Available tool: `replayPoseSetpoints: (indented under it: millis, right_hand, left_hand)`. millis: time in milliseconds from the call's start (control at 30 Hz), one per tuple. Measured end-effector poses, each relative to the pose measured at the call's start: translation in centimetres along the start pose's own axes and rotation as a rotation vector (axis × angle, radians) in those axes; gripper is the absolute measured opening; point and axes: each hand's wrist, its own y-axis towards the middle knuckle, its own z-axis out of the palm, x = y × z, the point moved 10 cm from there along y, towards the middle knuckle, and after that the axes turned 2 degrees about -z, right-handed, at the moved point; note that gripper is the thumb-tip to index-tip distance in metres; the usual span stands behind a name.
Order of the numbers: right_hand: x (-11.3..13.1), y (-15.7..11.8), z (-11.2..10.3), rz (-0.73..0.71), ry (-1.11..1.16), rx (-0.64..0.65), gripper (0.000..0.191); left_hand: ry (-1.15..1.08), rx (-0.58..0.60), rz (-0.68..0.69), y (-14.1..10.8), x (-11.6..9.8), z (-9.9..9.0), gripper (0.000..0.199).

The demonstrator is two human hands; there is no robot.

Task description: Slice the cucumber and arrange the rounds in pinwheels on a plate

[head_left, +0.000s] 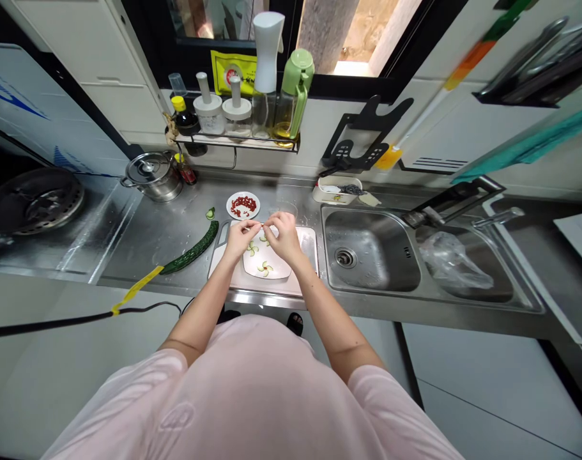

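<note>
- Head view: stainless-steel countertop (142, 243) along the wall, in front of the wearer.
- Double-bowl sink (377, 255) set into the countertop, right of the cutting board (308, 255).
- Clear plastic bag (456, 262) in the right bowl.
- White plate (280, 269) on the cutting board, beneath both hands.
- Dark green cucumber (192, 251) on the countertop, just beside the board's left edge.
- Right hand (282, 236): above the plate, thumb and fingers drawn together; cannot tell if gripping a small item.
- Left hand (243, 236): same pinch, fingertips near those of the right; cannot tell if gripping anything.
- White saucer (258, 206) beyond the board, bearing chopped red pieces (237, 201).
- Green-edged cucumber slices (264, 269) on the plate, in separate pinwheel groups, partly hidden by the hands.
- Cucumber end piece (210, 213) left of the saucer.
</note>
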Motion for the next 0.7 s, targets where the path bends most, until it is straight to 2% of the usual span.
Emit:
replayPoseSetpoints:
  millis: [200,433,567,700]
  right_hand:
    - [-0.3,-0.3,1.3,0.019,-0.023,0.064,0.013]
    - [-1.6,-1.1,3.4,0.05,-0.057,0.153,0.013]
    - [-3.0,-2.1,5.0,0.119,-0.103,0.203,0.015]
    - [-4.4,-3.6,7.5,0.182,-0.162,0.303,0.016]
  left_hand:
    - [0.076,-0.003,0.008,0.0,1.0,-0.4,0.025]
    - [0.115,-0.021,-0.022,0.1,3.2,-1.1,0.024]
    - [0.168,-0.102,-0.024,0.4,5.2,-2.9,0.025]
    - [0.291,-0.183,-0.089,0.6,8.2,-5.0,0.023]
